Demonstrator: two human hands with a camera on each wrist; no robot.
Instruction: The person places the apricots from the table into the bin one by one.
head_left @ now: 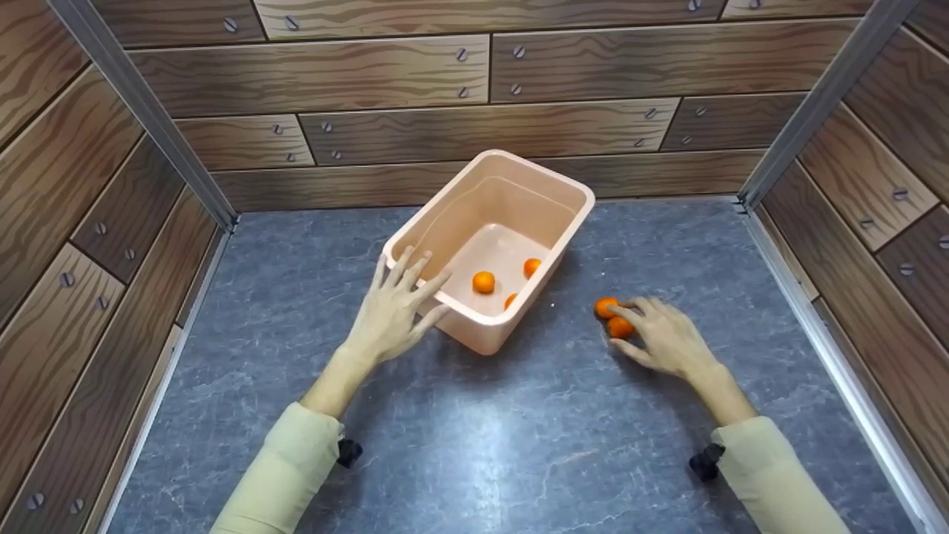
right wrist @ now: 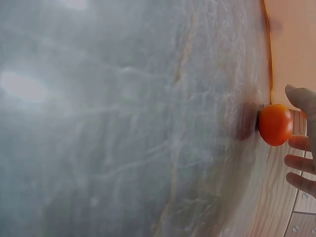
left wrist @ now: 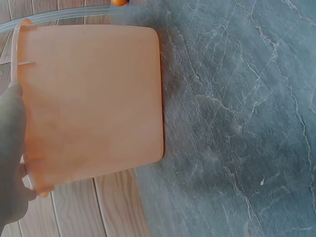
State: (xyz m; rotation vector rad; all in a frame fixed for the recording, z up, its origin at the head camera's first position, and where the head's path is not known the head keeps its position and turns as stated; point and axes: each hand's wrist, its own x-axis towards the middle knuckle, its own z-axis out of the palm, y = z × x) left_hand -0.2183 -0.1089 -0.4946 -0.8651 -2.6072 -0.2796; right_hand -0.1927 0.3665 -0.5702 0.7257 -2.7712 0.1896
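A peach plastic bin (head_left: 495, 331) stands mid-table with three small oranges (head_left: 483, 282) on its floor. My left hand (head_left: 414, 288) rests with straight, spread fingers on the bin's near left rim. From the left wrist the bin's outer wall (left wrist: 94, 98) fills the view, and the hand (left wrist: 12, 148) lies along its edge. Two more oranges (head_left: 606, 306) lie on the table right of the bin. My right hand (head_left: 639, 326) reaches over them with loosely bent fingers. In the right wrist view one orange (right wrist: 275, 124) sits between thumb and fingers (right wrist: 302, 163), not clasped.
The grey marbled tabletop (head_left: 474, 445) is boxed in by wood-patterned walls (head_left: 415, 74) at the back and on both sides, with metal corner strips (head_left: 808, 111). The bin's corner (right wrist: 291, 39) stands close to the right-hand oranges.
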